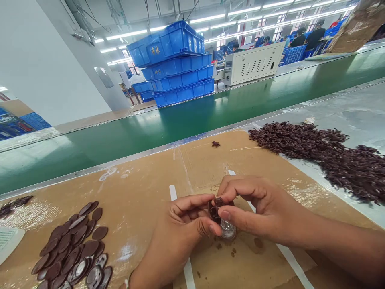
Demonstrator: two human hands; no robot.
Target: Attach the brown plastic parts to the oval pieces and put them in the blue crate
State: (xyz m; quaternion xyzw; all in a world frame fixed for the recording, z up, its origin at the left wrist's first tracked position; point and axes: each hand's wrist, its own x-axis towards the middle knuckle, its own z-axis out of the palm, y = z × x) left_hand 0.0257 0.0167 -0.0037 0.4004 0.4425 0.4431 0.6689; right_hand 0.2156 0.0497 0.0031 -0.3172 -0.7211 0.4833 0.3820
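Near the lower middle, my left hand [188,230] has its thumb and fingers closed round a dark brown disc-like piece [214,212]. My right hand [255,206] pinches a small dark bit [218,201] against the top of that piece with thumb and index finger. Just under the fingertips is a small clear, shiny round object [228,230]; whether it touches the brown piece is hard to tell. At the lower left lies a pile of flat dark brown oval discs [69,249], some with whitish faces. A heap of small dark twisted pieces [319,154] spreads at the right.
Brown sheeting [144,208] with white tape strips covers the table. Beyond runs a green conveyor belt [192,116], with stacked blue crates [180,72] and a beige machine [255,64] behind it. A pale tray edge [10,241] shows at left. Several people are far off.
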